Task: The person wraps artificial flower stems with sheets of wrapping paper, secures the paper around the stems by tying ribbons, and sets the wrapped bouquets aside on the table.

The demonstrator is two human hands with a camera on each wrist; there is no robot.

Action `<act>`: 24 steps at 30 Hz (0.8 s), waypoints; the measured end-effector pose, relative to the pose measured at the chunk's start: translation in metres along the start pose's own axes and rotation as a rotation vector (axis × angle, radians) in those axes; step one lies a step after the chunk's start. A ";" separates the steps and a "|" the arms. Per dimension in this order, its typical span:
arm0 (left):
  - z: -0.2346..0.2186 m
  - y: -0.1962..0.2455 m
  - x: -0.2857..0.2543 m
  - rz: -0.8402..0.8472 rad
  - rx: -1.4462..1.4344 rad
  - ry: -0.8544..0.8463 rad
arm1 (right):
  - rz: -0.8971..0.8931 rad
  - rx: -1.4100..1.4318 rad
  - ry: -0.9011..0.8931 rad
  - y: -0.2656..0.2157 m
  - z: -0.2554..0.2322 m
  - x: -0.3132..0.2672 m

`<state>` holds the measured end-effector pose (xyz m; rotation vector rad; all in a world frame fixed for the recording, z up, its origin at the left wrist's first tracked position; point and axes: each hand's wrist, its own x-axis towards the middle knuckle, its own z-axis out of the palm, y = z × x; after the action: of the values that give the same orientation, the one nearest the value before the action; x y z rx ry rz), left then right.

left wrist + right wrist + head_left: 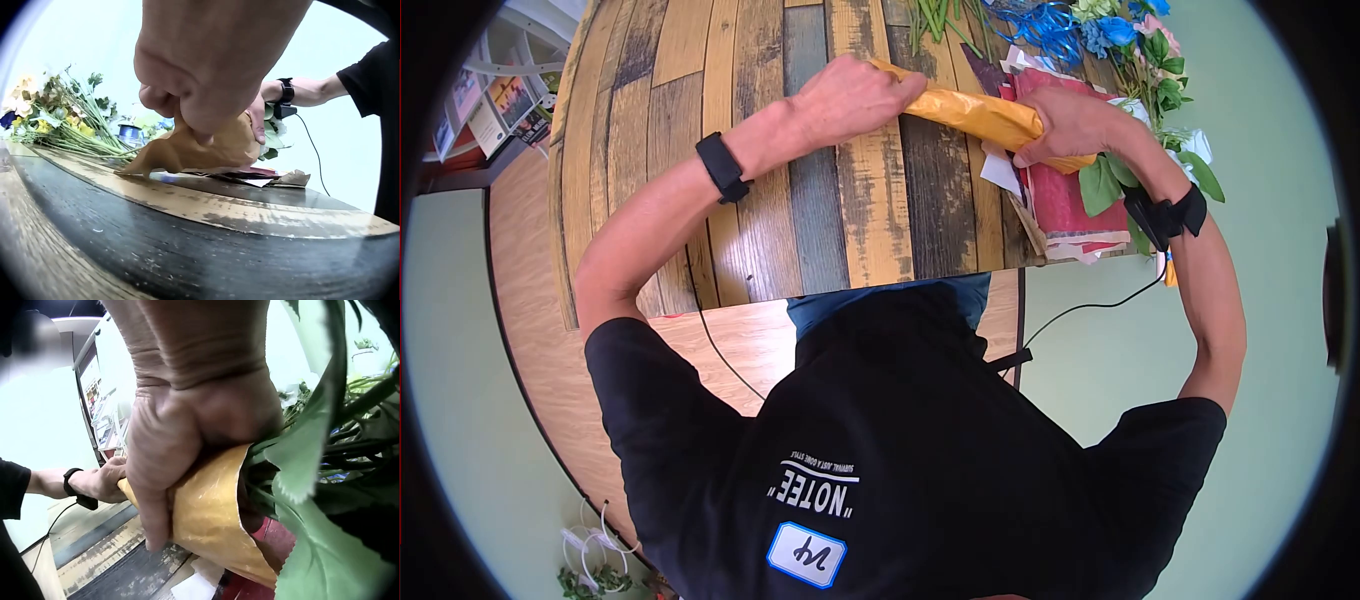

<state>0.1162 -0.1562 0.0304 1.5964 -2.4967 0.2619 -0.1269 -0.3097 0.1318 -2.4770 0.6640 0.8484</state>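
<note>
A roll of yellow-orange wrapping paper (975, 112) lies slantwise above the tabletop between my two hands. My left hand (850, 100) grips its narrow end, fingers curled around the paper; in the left wrist view a loose paper flap hangs below the fist. Around the wide end curls my right hand (1065, 122), thumb along the near side. Green stems and leaves (300, 462) come out of the open end of the paper in the right wrist view. White flowers (1195, 146) show beside the right wrist. The stems inside the paper are hidden.
Under the right hand lies a stack of red and white paper sheets (1080, 215). Cut green stems (940, 20), blue shredded ribbon (1045, 35) and several artificial flowers (1115, 30) spread along the far side of the wooden table (850, 220). A black cable (1090, 303) runs from the right wrist.
</note>
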 end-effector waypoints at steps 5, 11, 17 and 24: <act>-0.001 -0.009 0.006 0.060 0.163 0.073 | 0.011 0.083 -0.046 -0.007 0.002 -0.002; -0.002 -0.010 0.008 0.101 0.282 0.309 | 0.009 0.258 -0.141 -0.005 0.003 -0.009; -0.013 -0.025 0.022 0.172 0.354 0.349 | 0.000 0.306 -0.197 0.007 0.005 -0.010; -0.017 -0.030 0.030 0.094 0.251 0.229 | -0.049 0.400 -0.119 0.016 0.002 -0.016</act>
<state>0.1317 -0.1907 0.0560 1.4367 -2.4384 0.7525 -0.1476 -0.3162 0.1368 -2.0612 0.6560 0.7535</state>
